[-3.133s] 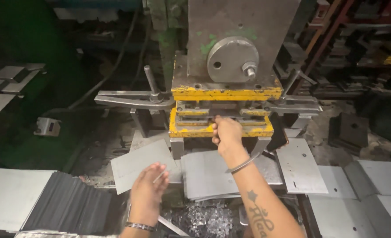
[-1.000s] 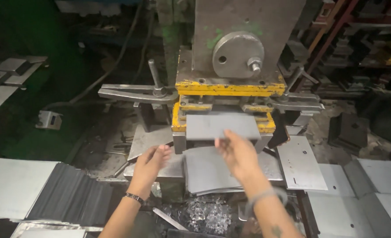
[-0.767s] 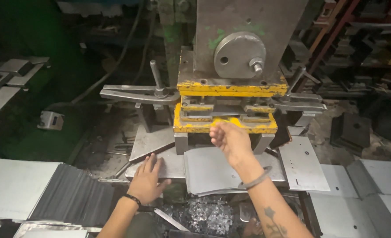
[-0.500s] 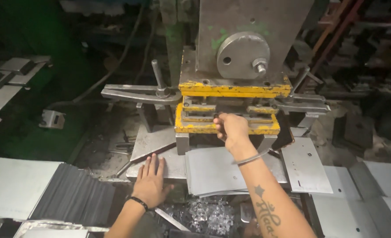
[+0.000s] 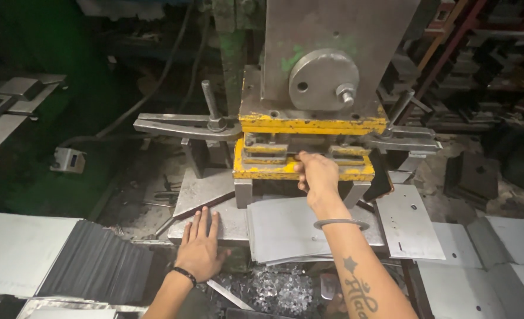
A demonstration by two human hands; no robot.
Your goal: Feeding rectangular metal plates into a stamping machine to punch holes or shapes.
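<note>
Change: barely moved in the last half second; right hand still up at the yellow die, left hand still flat on the press bed.
Right hand: reaching into the slot of the yellow die, fingers curled at its front edge; cannot tell whether closed on anything. Metal bangle on the wrist.
Left hand: palm down, fingers spread, holding nothing, just left of the stack of sheets.
Stack of sheets: grey metal, lying on the bed right under the right forearm, front edge overhanging.
Press: grey block with a round disc, green paint smears, above the yellow die.
Clamp bar: flat, to the left of the die, with an upright bolt.
Punched plate: right of the stack, small holes in it.
Dark stack: thin sheets on edge, far left, beside a pale sheet.
Scraps: shiny offcuts below the bed edge.
Room: dim, cluttered; racks behind on the right, open floor on the left.
</note>
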